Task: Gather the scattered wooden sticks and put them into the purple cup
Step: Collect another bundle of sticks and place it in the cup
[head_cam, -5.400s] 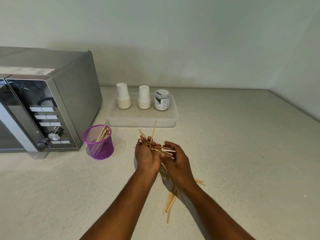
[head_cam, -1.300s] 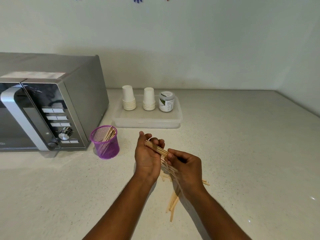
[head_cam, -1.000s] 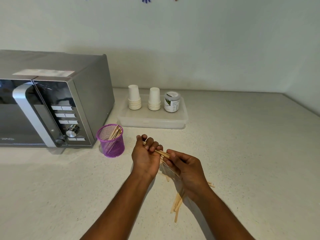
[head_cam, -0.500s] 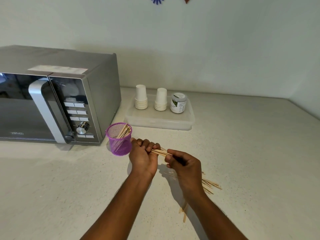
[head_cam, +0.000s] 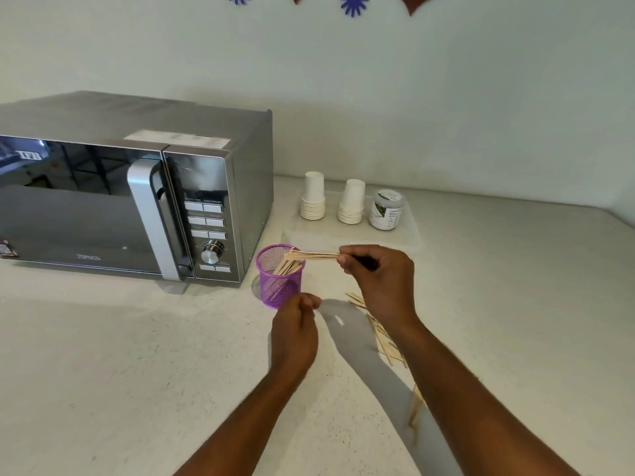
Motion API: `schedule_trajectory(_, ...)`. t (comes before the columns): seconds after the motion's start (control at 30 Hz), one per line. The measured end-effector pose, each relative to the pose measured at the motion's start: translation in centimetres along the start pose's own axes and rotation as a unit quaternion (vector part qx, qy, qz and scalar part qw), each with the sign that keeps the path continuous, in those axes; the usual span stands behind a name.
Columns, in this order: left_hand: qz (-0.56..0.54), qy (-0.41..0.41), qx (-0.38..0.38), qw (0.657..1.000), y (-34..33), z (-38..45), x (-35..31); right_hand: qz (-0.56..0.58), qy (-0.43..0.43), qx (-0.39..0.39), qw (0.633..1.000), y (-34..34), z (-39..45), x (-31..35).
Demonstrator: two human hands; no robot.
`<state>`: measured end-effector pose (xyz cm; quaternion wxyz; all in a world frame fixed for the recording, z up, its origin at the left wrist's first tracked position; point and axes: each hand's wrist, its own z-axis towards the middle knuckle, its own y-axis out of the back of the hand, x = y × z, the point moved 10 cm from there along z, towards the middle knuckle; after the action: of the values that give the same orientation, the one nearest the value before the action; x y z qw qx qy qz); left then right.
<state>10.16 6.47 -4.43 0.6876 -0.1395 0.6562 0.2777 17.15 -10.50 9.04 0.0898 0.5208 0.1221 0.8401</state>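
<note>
Right grip (head_cam: pixel 376 269) pinching wooden sticks (head_cam: pixel 318 256), tips over purple cup (head_cam: pixel 280 276); left grip (head_cam: pixel 296 333) loosely curled, empty.

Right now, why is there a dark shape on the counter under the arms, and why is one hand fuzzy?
Head view: the dark shape is the right arm's shadow on the pale speckled counter; the left hand looks slightly motion-blurred.
</note>
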Motion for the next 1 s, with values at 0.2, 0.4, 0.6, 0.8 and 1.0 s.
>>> schedule_trajectory(0.2,0.315,-0.159,0.171,0.92,-4.0,-1.3,0.3,-0.227,0.167,0.125,0.951,-7.6,2.4,5.1)
schedule_trajectory(0.4,0.438,-0.169,0.236,0.851,-5.4,-1.9,1.4,-0.278,0.163,0.218,0.921,-12.3,3.1,5.0)
schedule_trajectory(0.6,0.441,-0.18,0.229,0.849,-5.6,-1.5,1.2,-0.279,0.17,0.174,0.929,-10.5,3.3,3.9)
schedule_trajectory(0.8,0.439,-0.208,0.23,0.843,-5.8,-1.4,1.7,-0.211,0.091,0.018,0.973,-2.5,4.9,-0.9)
schedule_trajectory(1.0,0.461,-0.212,0.239,0.828,-6.2,-1.5,1.4,-0.343,0.035,0.221,0.912,-2.8,2.0,-9.7)
